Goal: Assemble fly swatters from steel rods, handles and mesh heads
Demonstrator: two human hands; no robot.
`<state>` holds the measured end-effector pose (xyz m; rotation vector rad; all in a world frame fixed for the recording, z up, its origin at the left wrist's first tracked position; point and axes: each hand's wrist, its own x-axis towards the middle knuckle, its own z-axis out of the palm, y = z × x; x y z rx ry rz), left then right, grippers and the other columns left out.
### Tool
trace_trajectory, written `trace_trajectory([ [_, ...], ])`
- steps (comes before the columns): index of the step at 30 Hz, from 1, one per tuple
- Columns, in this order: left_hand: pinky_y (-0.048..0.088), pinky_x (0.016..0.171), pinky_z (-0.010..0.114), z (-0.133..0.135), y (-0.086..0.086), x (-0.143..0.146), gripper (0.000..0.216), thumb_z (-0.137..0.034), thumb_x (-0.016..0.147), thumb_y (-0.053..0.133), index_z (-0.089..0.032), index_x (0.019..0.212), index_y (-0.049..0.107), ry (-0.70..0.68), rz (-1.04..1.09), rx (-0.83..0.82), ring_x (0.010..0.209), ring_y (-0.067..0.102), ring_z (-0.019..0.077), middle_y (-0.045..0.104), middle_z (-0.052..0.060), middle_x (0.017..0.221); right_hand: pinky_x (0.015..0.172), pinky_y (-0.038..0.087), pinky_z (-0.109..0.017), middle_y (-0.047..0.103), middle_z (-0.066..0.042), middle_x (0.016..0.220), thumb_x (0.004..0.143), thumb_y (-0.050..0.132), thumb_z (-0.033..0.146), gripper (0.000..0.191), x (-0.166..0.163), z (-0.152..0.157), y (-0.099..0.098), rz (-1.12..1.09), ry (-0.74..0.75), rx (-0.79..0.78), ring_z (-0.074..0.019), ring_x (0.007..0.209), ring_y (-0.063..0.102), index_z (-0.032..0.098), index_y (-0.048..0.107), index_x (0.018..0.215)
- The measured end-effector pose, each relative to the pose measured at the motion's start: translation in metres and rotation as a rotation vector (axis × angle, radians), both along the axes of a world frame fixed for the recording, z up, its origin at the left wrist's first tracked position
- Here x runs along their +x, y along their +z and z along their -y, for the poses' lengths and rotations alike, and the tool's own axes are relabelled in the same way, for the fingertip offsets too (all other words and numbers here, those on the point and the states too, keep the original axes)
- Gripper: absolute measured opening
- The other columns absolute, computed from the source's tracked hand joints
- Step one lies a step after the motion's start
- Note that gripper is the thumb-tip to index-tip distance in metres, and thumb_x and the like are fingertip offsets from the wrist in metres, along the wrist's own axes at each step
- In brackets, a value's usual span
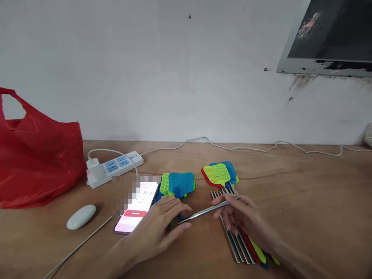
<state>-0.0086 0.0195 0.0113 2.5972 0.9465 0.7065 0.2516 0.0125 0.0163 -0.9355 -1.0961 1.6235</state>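
Observation:
A slim silver metal rod (200, 213) lies slanted in my right hand (247, 219), pinched between thumb and fingers near its upper right end. My left hand (158, 224) is at the rod's lower left end, thumb and forefinger apart around it; whether the hand touches it I cannot tell. Beneath my right hand several metal rods (236, 248) lie side by side on fly swatters with yellow-green (216, 173), red and blue (230, 170) heads. More fly swatters, a blue head (181, 183) on top, lie behind my left hand, which hides their handles.
A lit phone (136, 213) lies left of my left hand, partly blurred out. Behind it is a white power strip (119, 166) with a plugged-in charger (95, 169). A white mouse (81, 217) and a red plastic bag (40, 155) are at left. A cable (247, 148) runs along the wall.

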Motion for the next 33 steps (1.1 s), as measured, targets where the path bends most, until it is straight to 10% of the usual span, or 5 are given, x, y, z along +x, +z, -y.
trace_trajectory([
  [6, 0.046, 0.07, 0.03, -0.002, -0.007, -0.003, 0.016, -0.027, 0.107, 0.039, -0.023, 0.106, 0.054, 0.057, -0.009, 0.0, 0.08, 0.062, 0.0194, 0.065, 0.002, 0.092, 0.046, 0.046, -0.024, 0.077, -0.006, 0.078, 0.085, 0.071, 0.051, 0.031, 0.005, -0.006, -0.015, 0.239, -0.036, 0.23, -0.0132, 0.048, 0.058, 0.021, 0.074, 0.095],
  [11, 0.043, 0.069, 0.034, -0.005, -0.003, -0.004, 0.013, -0.027, 0.105, 0.039, -0.022, 0.101, 0.051, 0.144, -0.043, 0.101, 0.078, 0.059, 0.023, 0.064, 0.003, 0.087, 0.059, 0.046, -0.028, 0.074, -0.002, 0.077, 0.09, 0.068, 0.032, 0.008, 0.01, -0.005, -0.022, 0.761, -0.134, 0.73, -0.0188, 0.064, 0.065, 0.027, 0.074, 0.09],
  [20, 0.029, 0.05, 0.031, 0.001, -0.004, 0.006, 0.045, -0.036, 0.111, 0.016, -0.023, 0.083, 0.048, 0.047, -0.291, 0.186, 0.053, 0.057, 0.021, 0.063, 0.001, 0.068, 0.057, 0.034, -0.027, 0.06, 0.0, 0.069, 0.101, 0.045, 0.02, 0.028, 0.009, -0.002, -0.012, 1.053, 0.049, 1.023, -0.0166, 0.062, 0.057, 0.023, 0.054, 0.075],
  [33, 0.041, 0.056, 0.022, 0.028, 0.033, -0.003, 0.047, -0.052, 0.104, 0.031, -0.025, 0.075, 0.057, 0.132, -0.03, -0.331, 0.065, 0.059, 0.016, 0.061, -0.003, 0.068, 0.058, 0.036, -0.028, 0.059, -0.001, 0.067, 0.106, 0.034, 0.014, 0.037, 0.014, 0.002, 0.023, 1.17, 0.1, 1.466, -0.0159, 0.06, 0.047, 0.019, 0.055, 0.076],
])
